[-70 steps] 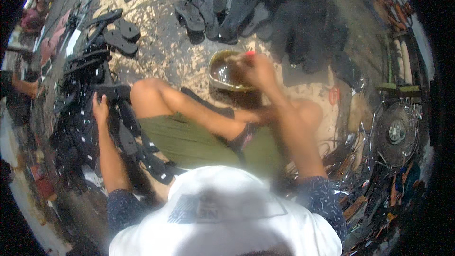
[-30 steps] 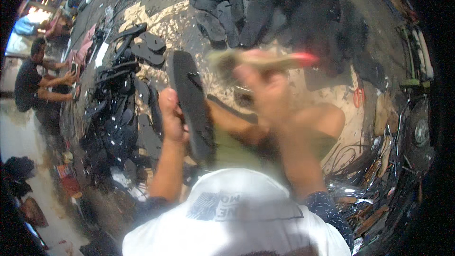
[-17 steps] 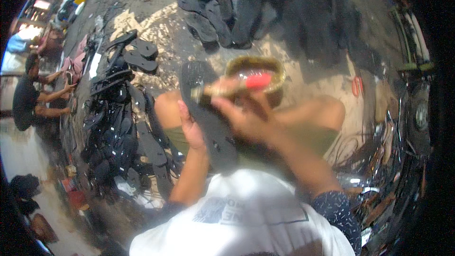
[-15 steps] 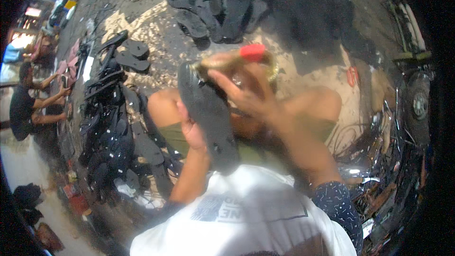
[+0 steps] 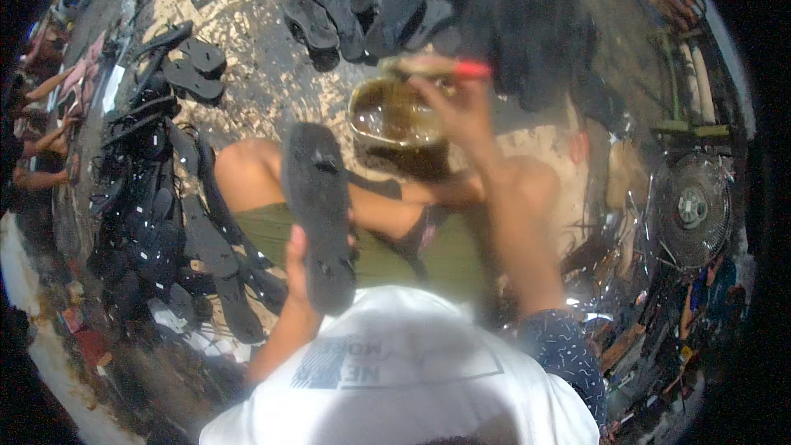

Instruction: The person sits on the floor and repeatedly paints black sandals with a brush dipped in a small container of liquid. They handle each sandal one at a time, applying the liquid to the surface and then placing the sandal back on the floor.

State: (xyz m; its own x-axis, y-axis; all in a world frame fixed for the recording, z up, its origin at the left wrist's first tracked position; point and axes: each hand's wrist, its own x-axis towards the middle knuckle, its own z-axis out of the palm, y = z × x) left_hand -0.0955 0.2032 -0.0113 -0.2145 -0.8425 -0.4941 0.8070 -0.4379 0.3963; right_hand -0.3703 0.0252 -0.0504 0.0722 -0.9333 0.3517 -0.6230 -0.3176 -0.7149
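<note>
My left hand point(image 5: 298, 276) is closed around the lower part of a black flip-flop sole point(image 5: 315, 198), held upright in front of my lap with its broad face toward me. Farther off, my right hand point(image 5: 463, 111) grips a brush point(image 5: 471, 69) with a red part on it; the brush is blurred by motion. That brush is just above the far rim of a tub point(image 5: 386, 145) of brownish, glossy liquid standing on the floor beyond my crossed legs. Whether the bristles touch the liquid I cannot tell.
Many black soles and sandals lie heaped at my left point(image 5: 152, 206). More black soles point(image 5: 346, 8) are stacked at the far side, beside a large dark sheet-like mass point(image 5: 527, 25). A round fan point(image 5: 690, 208) stands at right. Another person's arms point(image 5: 49, 144) show at far left.
My right hand with the brush has gone from the sole's upper end to above the tub. The sole has shifted left and stands more upright. The view has turned slightly.
</note>
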